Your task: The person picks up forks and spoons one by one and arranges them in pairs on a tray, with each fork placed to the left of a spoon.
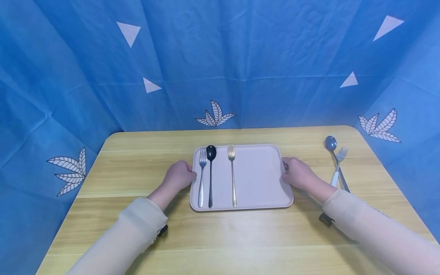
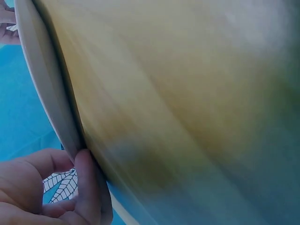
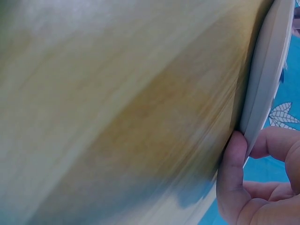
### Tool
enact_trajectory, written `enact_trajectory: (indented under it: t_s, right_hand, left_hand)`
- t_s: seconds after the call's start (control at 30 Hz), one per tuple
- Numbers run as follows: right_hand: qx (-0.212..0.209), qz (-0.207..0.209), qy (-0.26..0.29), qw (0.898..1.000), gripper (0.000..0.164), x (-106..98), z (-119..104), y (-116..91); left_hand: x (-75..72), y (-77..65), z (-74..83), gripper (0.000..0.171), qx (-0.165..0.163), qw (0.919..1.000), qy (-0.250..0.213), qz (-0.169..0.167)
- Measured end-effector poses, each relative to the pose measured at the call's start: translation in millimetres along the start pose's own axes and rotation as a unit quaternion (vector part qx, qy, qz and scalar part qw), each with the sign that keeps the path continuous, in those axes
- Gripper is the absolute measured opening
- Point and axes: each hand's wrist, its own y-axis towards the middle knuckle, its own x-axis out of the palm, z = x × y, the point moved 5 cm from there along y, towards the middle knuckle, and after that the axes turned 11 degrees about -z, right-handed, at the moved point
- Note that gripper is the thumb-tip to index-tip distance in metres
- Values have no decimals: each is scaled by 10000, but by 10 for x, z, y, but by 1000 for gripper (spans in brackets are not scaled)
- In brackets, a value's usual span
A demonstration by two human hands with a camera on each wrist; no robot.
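Observation:
A pale pink rectangular tray (image 1: pixel 259 179) lies near the middle of the table. My left hand (image 1: pixel 179 175) pinches its left edge, and the left wrist view shows thumb and finger at the tray's rim (image 2: pixel 49 79). On the opposite side my right hand (image 1: pixel 298 173) pinches the right edge, with a fingertip under the rim (image 3: pixel 265 70) in the right wrist view. Three pieces of cutlery lie lengthwise on the tray: a silver fork (image 1: pixel 202 179) at the left, a black spoon (image 1: pixel 211 172) beside it, and a gold fork (image 1: pixel 232 175) nearer the centre.
Beyond my right hand, a dark grey spoon (image 1: pixel 331 143) and a white-handled fork (image 1: pixel 341 154) lie crossed on the wooden table (image 1: pixel 240 240). A blue cloth (image 1: pixel 220 49) with white triangles and leaf prints hangs behind and at both sides.

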Motion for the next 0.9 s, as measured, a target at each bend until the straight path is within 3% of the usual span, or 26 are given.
enact_trajectory:
  t_s: [0.1, 0.33, 0.53, 0.8, 0.9]
  right_hand:
    - [-26, 28, -20, 10000, 26, 3, 0, 1]
    - [-153, 53, -116, 9998, 15, -5, -18, -7]
    - [-116, -37, -177, 9998, 21, -28, -26, -24]
    - [-110, -172, -392, 9990, 47, -89, -48, -98]
    - [-133, -200, -425, 9988, 48, -137, -42, -131]
  left_hand:
    - [6, 7, 4, 24, 28, 10000, 10, 19]
    - [27, 17, 17, 32, -42, 10000, -13, -4]
    - [34, 27, 23, 32, -163, 9997, -131, -100]
    - [30, 14, 30, 34, -256, 9992, -202, -225]
    - [20, 9, 32, 35, -222, 9993, -169, -230]
